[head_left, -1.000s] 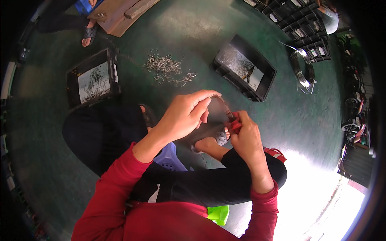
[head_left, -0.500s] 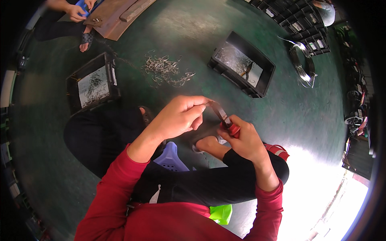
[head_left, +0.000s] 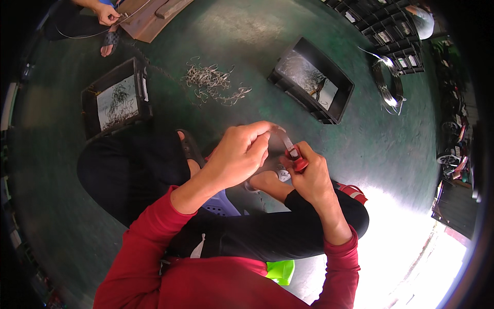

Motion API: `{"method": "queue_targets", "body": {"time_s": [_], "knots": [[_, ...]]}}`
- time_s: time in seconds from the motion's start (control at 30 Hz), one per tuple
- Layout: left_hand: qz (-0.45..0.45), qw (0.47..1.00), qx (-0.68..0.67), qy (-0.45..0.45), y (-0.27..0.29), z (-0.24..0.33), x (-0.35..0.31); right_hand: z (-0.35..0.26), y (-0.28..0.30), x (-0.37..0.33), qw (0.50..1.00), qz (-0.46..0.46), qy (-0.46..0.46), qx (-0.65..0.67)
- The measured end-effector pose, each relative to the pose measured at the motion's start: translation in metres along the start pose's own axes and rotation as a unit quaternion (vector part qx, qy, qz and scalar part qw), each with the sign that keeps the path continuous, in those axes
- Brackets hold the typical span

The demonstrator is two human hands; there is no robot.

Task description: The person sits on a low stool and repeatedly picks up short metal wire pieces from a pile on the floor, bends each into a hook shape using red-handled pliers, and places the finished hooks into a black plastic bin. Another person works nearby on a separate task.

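We grip red-handled pliers (head_left: 295,157) tight in right hand (head_left: 309,175); left hand (head_left: 242,154) pinches jaws' tip; wire scraps (head_left: 213,85) at 11 o'clock.

Small workshop / piecework floor, ppl sit low on a green painted concrete floor (head_left: 257,31). Two black plastic trays (head_left: 116,98) (head_left: 311,80) w/ bent wire bits, loose wire pile (head_left: 213,85) between them, wire coil (head_left: 388,82) at right, stacked black crates (head_left: 383,26) top right. Another worker's hand (head_left: 105,14) at wood boards (head_left: 154,15) top left.
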State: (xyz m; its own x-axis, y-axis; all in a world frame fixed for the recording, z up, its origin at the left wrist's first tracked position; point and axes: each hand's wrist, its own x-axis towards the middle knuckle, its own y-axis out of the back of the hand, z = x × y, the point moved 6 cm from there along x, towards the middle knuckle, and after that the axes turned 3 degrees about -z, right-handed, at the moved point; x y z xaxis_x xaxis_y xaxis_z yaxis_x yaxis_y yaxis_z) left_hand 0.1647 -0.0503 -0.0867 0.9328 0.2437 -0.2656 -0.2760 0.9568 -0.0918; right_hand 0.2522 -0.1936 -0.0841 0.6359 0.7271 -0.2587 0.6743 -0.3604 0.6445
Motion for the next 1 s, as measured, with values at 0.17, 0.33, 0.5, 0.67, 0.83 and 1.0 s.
{"method": "queue_targets", "body": {"time_s": [0.17, 0.33, 0.5, 0.67, 0.83, 1.0], "knots": [[0.008, 1.0, -0.012, -0.001, -0.002, 0.001, 0.0, -0.002, -0.002, 0.0, 0.999, 0.027, 0.011, -0.027], [0.033, 0.999, -0.01, -0.001, -0.003, 0.002, -0.001, -0.003, -0.001, 0.0, 0.996, 0.064, 0.02, -0.061], [0.041, 0.999, -0.028, 0.007, -0.008, 0.0, -0.003, -0.003, -0.002, 0.002, 0.989, 0.107, 0.041, -0.096], [-0.063, 0.997, -0.045, 0.026, -0.002, -0.004, 0.007, 0.007, 0.008, 0.013, 0.997, -0.08, -0.011, -0.018], [-0.067, 0.998, -0.006, 0.009, 0.014, -0.01, 0.018, 0.006, 0.018, 0.015, 0.989, -0.148, -0.005, -0.013], [0.021, 0.993, -0.115, -0.027, 0.021, -0.007, 0.018, 0.0, 0.017, 0.009, 0.986, -0.14, -0.068, 0.063]]}}
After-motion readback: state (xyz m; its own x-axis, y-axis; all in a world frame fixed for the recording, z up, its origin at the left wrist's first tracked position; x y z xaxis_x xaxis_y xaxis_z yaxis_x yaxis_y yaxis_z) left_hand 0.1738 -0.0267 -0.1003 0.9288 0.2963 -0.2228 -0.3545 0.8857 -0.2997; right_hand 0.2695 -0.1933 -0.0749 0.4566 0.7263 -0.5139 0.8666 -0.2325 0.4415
